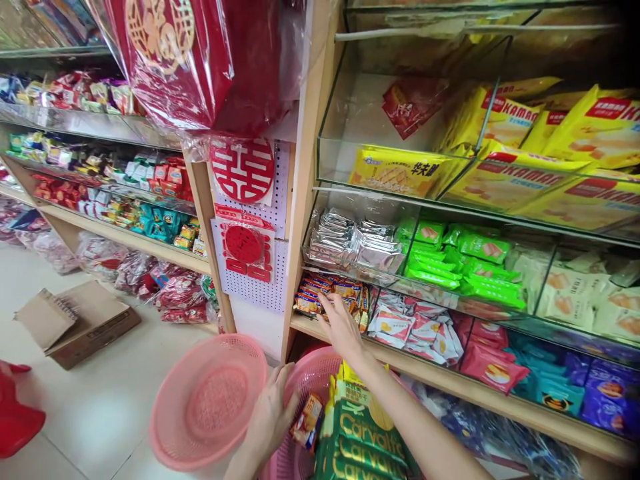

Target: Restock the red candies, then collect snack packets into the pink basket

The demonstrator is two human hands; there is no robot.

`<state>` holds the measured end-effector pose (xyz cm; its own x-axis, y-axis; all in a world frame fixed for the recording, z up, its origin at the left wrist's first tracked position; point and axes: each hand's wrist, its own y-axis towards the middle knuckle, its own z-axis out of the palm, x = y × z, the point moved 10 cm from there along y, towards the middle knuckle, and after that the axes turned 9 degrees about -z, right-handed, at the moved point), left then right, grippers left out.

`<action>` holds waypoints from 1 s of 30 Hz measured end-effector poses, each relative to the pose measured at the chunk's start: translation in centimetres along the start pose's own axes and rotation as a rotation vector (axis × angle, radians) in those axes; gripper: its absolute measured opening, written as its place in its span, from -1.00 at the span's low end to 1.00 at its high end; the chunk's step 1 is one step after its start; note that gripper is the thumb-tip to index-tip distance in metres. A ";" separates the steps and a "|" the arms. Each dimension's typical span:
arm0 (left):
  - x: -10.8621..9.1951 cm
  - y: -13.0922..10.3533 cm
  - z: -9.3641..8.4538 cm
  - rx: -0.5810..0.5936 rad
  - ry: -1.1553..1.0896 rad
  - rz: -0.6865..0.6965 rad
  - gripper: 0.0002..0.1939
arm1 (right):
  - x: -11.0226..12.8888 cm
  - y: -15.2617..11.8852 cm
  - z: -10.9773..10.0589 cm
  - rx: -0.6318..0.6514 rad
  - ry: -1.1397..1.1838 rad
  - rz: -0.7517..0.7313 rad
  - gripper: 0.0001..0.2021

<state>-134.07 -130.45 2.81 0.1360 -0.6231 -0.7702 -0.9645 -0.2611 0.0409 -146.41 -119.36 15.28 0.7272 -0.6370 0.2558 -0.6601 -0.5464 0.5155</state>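
Down in the bottom row of the shelving, at its left end, lie small orange-and-blue wrapped snack packets (350,291), loosely heaped in a glass-fronted compartment. The right hand (340,325) reaches over them, its fingers extended and slightly parted at the packets; no packet shows clasped in it. The left hand (270,413) is at the left rim of a pink perforated plastic basket (324,353), its fingers bent over the edge; whether they grip it, I cannot tell. Inside that basket, just beside the left hand, lies a single orange snack packet (307,421), next to a stack of green-and-yellow biscuit packages (357,433) that passes partly under the right forearm. A second pink basket (210,401), with nothing visible in it, sits to the left on the tiled floor (120,400).

Right of the orange-and-blue packets come red-and-white packets (415,328), then pink packets (495,363), teal ones and purple ones. The row above holds silver packets (350,241), bright green packets (465,261) and cream-coloured packets (575,293); higher still are yellow KAMAN packages (595,133). Red double-happiness decorations (243,170) hang on the pegboard (280,267), below a large plastic-wrapped red item (210,73). Farther left, an opened cardboard box (97,327) lies on the floor.
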 end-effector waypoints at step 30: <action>-2.0 7.6 -3.0 -0.048 -0.373 0.021 -0.63 | 1.7 -0.7 2.1 -0.120 -0.162 -0.079 -0.63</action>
<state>-140.99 -133.42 6.61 0.0160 -0.3198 -0.9473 -0.9533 -0.2905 0.0820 -145.12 -121.21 13.62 0.7292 -0.6795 0.0807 -0.5681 -0.5355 0.6249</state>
